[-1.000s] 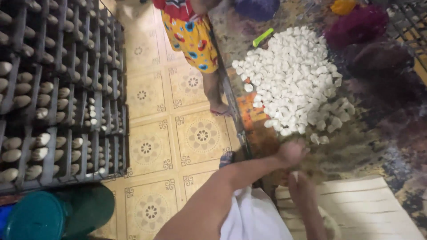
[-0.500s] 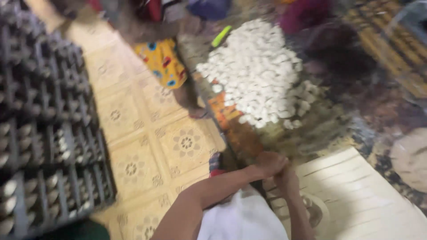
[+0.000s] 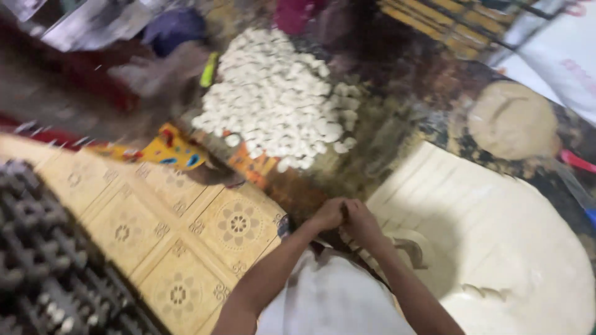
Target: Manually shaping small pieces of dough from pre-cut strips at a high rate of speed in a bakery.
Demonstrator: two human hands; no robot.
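Head view: left hand (image 3: 328, 215) and right hand (image 3: 359, 222) meet closed on something hidden, at the edge of the pale, soft dough sheet (image 3: 496, 236); it looks limp and tearable, best lifted at its rim

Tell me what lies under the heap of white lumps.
The heap of white lumps rests on a dark patterned sheet. What the heap itself covers cannot be seen.
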